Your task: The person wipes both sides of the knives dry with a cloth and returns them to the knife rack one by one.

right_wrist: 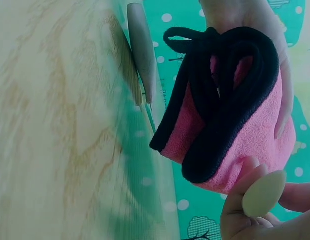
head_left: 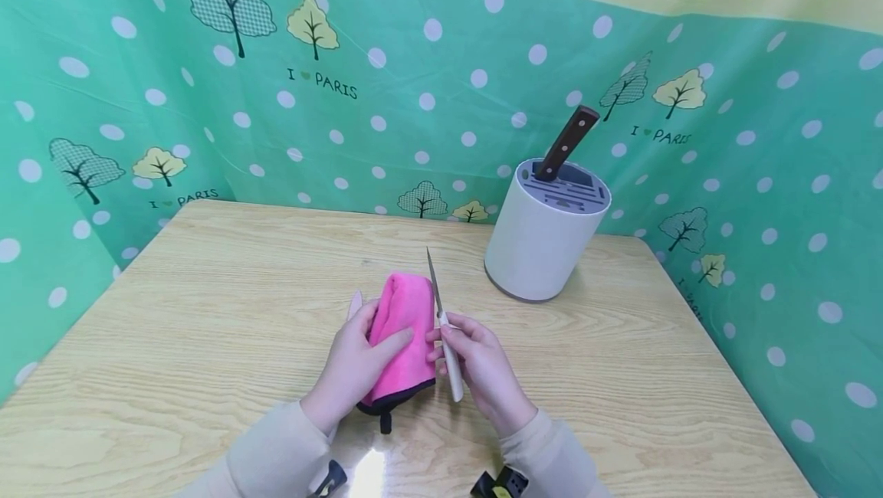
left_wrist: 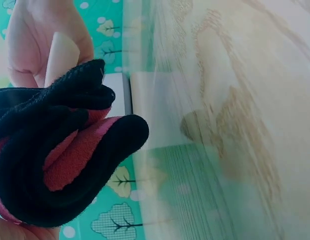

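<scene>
Left grip (head_left: 355, 364) on cloth (head_left: 408, 341), second knife (right_wrist: 141, 55) half-hidden

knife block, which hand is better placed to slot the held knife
Right, probably: the right hand holds the white-handled knife, nearer the knife block; the left hand grips the pink towel.
</scene>
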A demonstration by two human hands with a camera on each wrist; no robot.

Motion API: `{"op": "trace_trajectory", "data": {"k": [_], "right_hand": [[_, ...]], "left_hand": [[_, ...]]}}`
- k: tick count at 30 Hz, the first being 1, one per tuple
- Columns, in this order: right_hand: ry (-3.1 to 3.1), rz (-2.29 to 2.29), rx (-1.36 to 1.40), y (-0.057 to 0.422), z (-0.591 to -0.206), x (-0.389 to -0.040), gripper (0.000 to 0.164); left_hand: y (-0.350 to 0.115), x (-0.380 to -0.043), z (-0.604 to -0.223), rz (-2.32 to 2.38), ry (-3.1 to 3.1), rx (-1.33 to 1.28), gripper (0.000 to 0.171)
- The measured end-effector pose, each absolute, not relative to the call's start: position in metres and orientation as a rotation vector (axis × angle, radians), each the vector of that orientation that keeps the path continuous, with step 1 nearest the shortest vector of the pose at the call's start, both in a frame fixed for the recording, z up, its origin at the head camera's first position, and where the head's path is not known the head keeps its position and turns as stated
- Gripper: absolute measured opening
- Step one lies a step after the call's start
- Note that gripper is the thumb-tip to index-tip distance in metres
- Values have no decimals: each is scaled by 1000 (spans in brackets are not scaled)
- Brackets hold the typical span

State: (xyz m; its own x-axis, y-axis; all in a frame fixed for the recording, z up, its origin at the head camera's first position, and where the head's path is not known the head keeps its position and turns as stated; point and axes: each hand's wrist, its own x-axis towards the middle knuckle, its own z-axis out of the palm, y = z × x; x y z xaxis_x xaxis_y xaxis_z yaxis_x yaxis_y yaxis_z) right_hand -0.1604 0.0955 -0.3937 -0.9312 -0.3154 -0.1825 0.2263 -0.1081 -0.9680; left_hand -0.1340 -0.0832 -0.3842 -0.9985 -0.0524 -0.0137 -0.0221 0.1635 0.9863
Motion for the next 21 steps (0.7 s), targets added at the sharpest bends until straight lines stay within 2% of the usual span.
{"op": "trace_trajectory", "data": {"k": [12,21], "right_hand": [[1845,-2125,-90,92,-393,-159,40],[1856,-2109,-71,90,-391,-157,44]], "left_hand": [[-79,-132,-382,-1942,-2407,32,56],[-76,-130,-380,-1899,-2426,36,60]]}}
